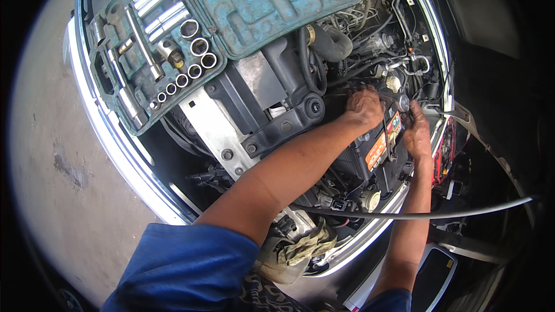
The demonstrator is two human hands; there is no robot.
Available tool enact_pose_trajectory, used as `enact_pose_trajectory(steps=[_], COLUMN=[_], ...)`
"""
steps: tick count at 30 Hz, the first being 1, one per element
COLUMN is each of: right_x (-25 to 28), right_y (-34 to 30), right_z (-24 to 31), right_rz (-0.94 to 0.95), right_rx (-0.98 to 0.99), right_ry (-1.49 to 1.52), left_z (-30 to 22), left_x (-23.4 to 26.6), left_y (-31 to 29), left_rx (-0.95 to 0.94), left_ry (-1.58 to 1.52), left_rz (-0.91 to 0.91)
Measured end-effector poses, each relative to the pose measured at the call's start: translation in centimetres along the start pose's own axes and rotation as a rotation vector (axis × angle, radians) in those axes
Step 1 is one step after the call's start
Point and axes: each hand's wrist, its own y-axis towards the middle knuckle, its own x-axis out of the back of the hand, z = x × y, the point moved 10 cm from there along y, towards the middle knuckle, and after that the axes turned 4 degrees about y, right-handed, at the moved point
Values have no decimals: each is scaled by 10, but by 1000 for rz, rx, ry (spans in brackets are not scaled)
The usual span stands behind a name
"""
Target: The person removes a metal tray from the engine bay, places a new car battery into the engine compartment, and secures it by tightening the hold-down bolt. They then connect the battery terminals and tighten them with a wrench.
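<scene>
Battery is seated in the engine bay, work being judged unfinished with a dark rod still across it; left hand is curled and right hand bent beside a round metal piece, any grip being indiscernible.

On my feed I see a blue short-sleeved shirt, dark pale-patterned cloth, bare left hand and right hand.
</scene>
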Motion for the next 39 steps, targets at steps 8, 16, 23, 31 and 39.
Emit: enact_pose_trajectory(steps=[8,16,23,31,39], right_x=[-14,-24,-7,-11,-13], right_y=[-5,-22,6,14,9], right_z=[46,52,70,70,76], right_rz=[83,-31,133,167,21], right_rx=[254,-146,57,243,226], right_ry=[-274,-274,-347,-371,-333], left_z=[2,3,8,30,22], left_x=[0,2,1,-2,7], left_y=[5,1,9,18,8], left_rx=[29,63,76,69,39], left_ry=[-158,-214,-199,-338,-283], left_rz=[-69,-41,-49,-58,-144])
